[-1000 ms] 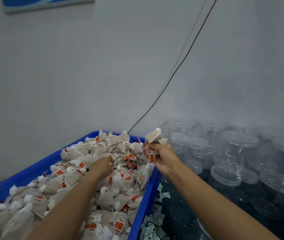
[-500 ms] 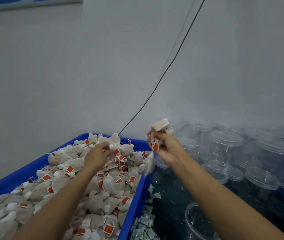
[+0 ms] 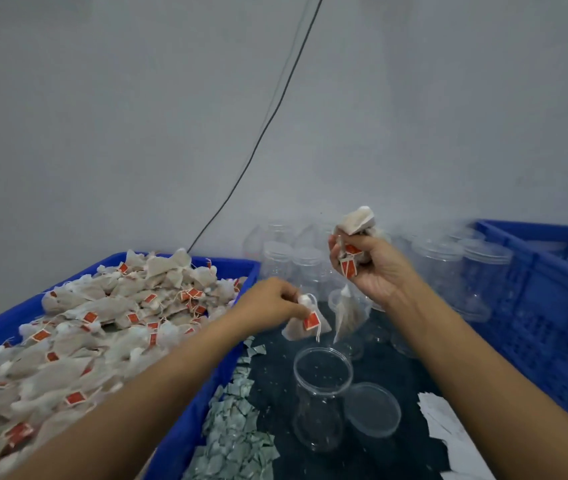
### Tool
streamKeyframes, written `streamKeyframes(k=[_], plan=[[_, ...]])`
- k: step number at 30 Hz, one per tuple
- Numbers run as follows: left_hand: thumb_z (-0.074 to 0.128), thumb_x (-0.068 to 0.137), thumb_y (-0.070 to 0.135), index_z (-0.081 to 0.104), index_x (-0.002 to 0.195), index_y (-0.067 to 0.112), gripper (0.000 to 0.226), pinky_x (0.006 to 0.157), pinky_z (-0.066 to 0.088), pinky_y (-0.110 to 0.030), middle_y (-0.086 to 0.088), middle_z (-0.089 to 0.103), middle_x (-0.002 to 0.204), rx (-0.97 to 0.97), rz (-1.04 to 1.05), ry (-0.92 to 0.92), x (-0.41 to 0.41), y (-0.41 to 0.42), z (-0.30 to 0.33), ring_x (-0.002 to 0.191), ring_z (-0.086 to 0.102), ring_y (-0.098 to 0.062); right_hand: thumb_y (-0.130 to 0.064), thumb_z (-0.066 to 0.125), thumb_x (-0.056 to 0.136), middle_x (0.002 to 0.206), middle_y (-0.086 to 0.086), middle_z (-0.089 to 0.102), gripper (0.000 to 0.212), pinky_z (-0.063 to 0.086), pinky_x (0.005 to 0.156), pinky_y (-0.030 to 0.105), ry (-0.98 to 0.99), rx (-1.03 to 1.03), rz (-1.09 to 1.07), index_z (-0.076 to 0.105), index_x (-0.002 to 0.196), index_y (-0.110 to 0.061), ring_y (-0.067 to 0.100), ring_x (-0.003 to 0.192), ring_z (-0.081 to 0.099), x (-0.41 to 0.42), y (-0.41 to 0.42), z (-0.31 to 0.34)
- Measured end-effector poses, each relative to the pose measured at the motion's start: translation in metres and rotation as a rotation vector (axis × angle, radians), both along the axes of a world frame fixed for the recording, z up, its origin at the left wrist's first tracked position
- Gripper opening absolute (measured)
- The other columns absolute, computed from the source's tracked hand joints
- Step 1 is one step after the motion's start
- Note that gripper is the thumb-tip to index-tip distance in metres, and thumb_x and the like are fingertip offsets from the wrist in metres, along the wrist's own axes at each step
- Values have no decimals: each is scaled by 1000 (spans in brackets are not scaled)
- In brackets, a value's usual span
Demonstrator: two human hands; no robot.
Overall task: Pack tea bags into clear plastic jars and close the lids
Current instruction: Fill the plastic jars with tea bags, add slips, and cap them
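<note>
I count two blue plastic crates [image 3: 185,434], one open clear plastic jar [image 3: 320,396], one loose lid [image 3: 372,414]. My left hand [image 3: 268,303] has left the heap, pinching one beige tea bag [image 3: 305,323] above the jar; my right hand [image 3: 376,268] clutches a bunch of tea bags [image 3: 357,221].

1. Open jar [image 3: 322,368]: mouth uncovered and clear from above; its loose lid [image 3: 372,408] lies just beside it on the right.
2. Left hand [image 3: 268,303] and its dangling tea bag [image 3: 305,323] hang above and behind the mouth.
3. Blue bin [image 3: 206,403] walls the left; blue crate [image 3: 539,306] walls the right.
4. Capped jars [image 3: 310,265] crowd the back.
5. Paper scraps [image 3: 237,431] litter the floor strip beside the bin.
</note>
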State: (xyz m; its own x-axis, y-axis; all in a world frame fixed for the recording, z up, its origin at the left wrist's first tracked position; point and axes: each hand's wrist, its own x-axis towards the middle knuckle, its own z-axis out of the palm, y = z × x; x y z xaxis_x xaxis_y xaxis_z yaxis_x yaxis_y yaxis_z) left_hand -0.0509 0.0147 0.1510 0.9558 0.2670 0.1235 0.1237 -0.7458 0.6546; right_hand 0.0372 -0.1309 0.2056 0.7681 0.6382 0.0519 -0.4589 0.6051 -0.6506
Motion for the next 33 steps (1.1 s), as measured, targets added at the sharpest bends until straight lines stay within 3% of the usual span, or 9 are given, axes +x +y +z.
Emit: streamKeyframes(k=[4,7,9,11,15,17,21,25,33], plan=[[73,83,27,72,83,10,17,68,41,-28,-3,64,77,-28,-77,118,4,-18,-24,72,54,-14,12,48,88,95,16,58,21,54,52,22,19,-16,-2,54,100,-5,18,82,57,-1,-20,-8],[77,79,28,72,76,17,12,78,46,-30,-4,67,92,8,-102,142,3,-25,-34,90,60,-17,12,49,88,96,17,58,22,54,52,23,32,-20,-5,53,101,-5,19,83,57,-3,-27,-13],[78,78,31,73,93,19,19,96,46,-34,-2,65,114,155,-86,149,2,-28,-37,114,53,-18,13,48,89,96,17,58,22,54,51,23,42,-12,0,53,101,-4,19,83,57,-5,-29,-15],[79,77,34,64,117,21,45,104,40,-35,3,55,127,232,-107,149,0,-29,-35,123,43,-17,14,45,89,93,17,57,21,53,51,23,46,7,17,53,97,-4,19,81,56,-8,-29,-16],[82,69,43,45,137,27,79,105,37,-22,17,49,135,-156,-304,79,-8,-34,-22,124,46,-1,13,43,90,86,15,57,19,52,52,22,41,44,41,55,91,-2,19,79,56,-15,-25,-19],[77,69,47,55,125,28,64,103,44,-25,13,59,124,-268,-301,-47,-8,-42,-19,116,55,-1,10,47,90,86,14,59,16,54,53,23,40,48,30,57,93,-3,19,80,57,-18,-24,-22],[73,84,23,69,87,20,5,85,54,-31,9,70,84,-221,-167,-292,0,-55,-27,82,65,-6,7,52,87,84,13,60,12,54,55,23,81,67,39,58,91,-3,19,80,58,-23,-20,-30],[75,81,14,69,67,22,17,60,48,-17,14,61,60,-133,-35,-323,0,-55,-37,54,56,3,8,50,89,84,13,60,13,53,52,23,82,73,1,57,91,-3,18,78,57,-20,-21,-36],[76,80,15,76,80,13,2,69,58,-23,6,69,68,-181,55,-322,0,-46,-40,69,68,-10,12,53,87,91,14,60,18,58,58,28,154,111,-131,56,97,-3,19,79,57,-4,-28,-49]])
